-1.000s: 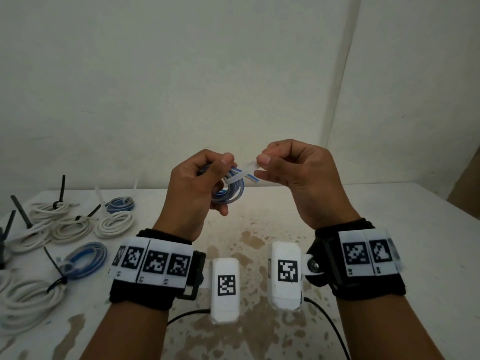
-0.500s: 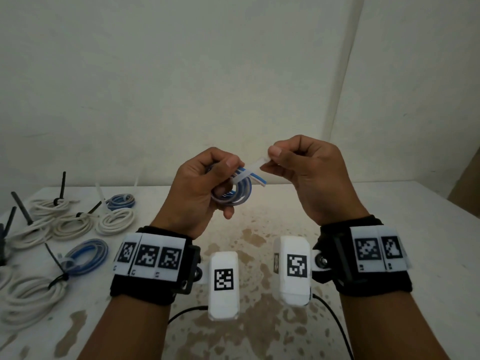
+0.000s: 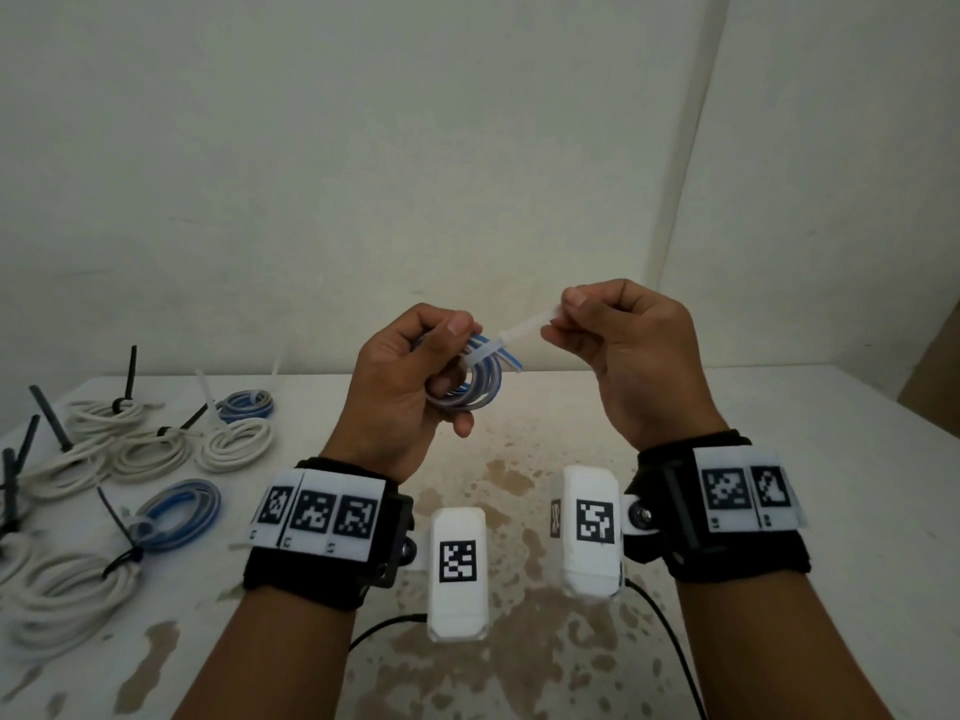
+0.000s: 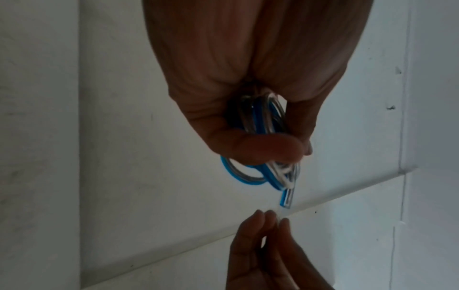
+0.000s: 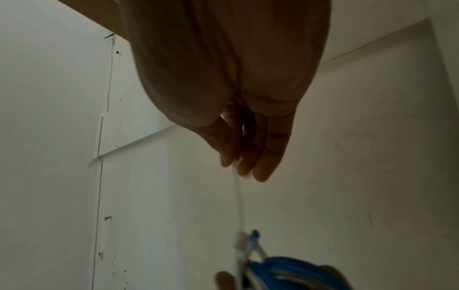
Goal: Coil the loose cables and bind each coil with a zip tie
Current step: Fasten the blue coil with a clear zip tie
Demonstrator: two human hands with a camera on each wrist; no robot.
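Note:
My left hand (image 3: pixel 441 356) grips a small blue-and-white cable coil (image 3: pixel 480 389) in the air above the table (image 3: pixel 779 459). A translucent white zip tie (image 3: pixel 524 335) wraps the coil near my left thumb. Its tail runs up and right to my right hand (image 3: pixel 558 319), which pinches it between thumb and forefinger. In the left wrist view the coil (image 4: pixel 261 121) sits inside my curled fingers, and the fingertips (image 4: pixel 270 217) of my right hand pinch the tail just below. The right wrist view shows the zip tie (image 5: pixel 238 198) stretched down from my right fingertips (image 5: pixel 243 166) to the coil (image 5: pixel 285 272).
Several bound coils lie at the table's left: white ones (image 3: pixel 234 444) with black or white ties standing up, and two blue ones (image 3: pixel 179 511), (image 3: pixel 247 402). The table has brown stains in the middle. A black cord (image 3: pixel 670 641) trails at the near edge. White walls (image 3: pixel 467 148) stand behind.
My right hand has pulled the zip tie's tail up and to the right, away from the left hand. More tail shows between the hands and the loop sits tighter on the coil.

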